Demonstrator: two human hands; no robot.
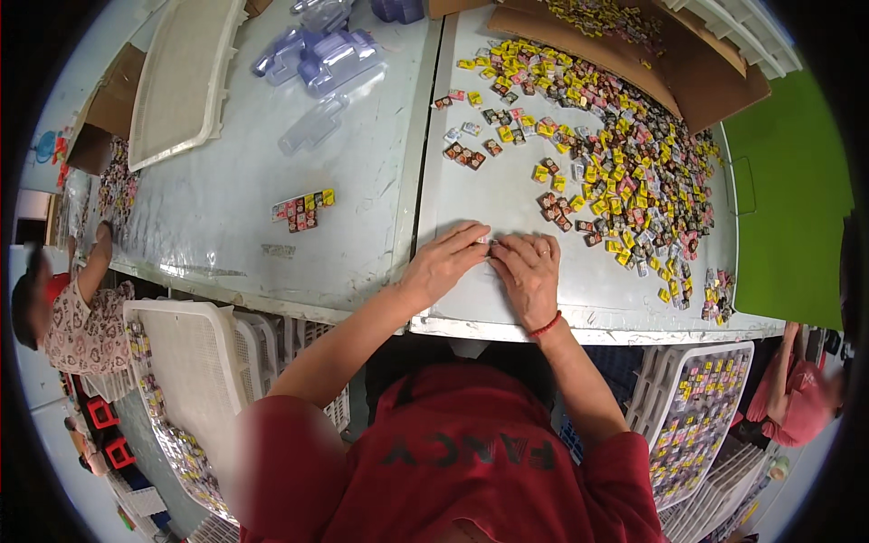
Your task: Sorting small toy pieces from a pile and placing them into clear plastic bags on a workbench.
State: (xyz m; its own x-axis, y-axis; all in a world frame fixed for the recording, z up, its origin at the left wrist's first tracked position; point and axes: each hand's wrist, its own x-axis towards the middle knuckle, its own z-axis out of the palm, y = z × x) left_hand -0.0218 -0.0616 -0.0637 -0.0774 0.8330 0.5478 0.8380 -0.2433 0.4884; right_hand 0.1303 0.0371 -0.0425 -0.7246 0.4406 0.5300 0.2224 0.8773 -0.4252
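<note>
My left hand (445,261) and my right hand (529,273) meet over the white table near its front edge. Both are closed, their fingertips pinched around a small pale piece (484,241), mostly hidden, so its kind is hard to make out. Just right of my right hand lie a few dark little blocks (554,210) at the edge of a wide heap of small printed blocks (615,172) in yellow, black, pink and white. Left of my left hand, across the table seam, sits a group of such blocks (304,210) set side by side.
Clear plastic trays (339,59) lie at the back. A cardboard box (697,81) with more blocks stands at the back right, near a green panel (792,181). Plastic crates (190,353) flank me below the table. Other people (86,326) work left and right (798,398).
</note>
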